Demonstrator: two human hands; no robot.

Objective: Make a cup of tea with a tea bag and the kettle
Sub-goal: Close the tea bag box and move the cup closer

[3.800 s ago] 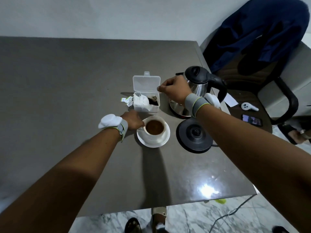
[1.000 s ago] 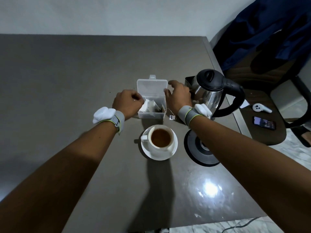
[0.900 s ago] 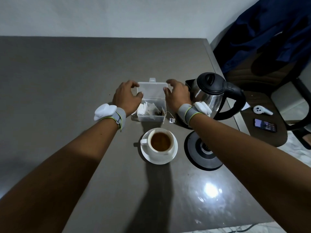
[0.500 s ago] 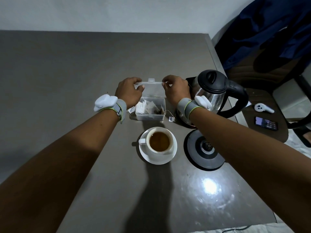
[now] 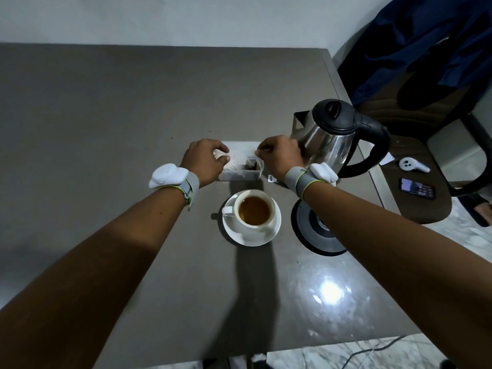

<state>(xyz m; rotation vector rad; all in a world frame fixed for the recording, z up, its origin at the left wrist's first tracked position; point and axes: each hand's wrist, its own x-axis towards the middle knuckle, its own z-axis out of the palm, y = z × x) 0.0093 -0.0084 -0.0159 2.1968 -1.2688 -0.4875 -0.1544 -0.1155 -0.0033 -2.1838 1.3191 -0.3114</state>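
Glossy grey table (image 5: 106,115) bears kettle (image 5: 330,139); white wall (image 5: 186,17), chair (image 5: 420,206) right.

Behind the left grip (image 5: 205,161) sits a grey fabric wristband (image 5: 192,185) edged with a thin lime-green line, carrying a white rounded pod (image 5: 167,175) (smooth, pebble-like). The right grip (image 5: 279,158) has a matching band (image 5: 298,179) and a white pod of its own (image 5: 323,173). Both forearms are bare.
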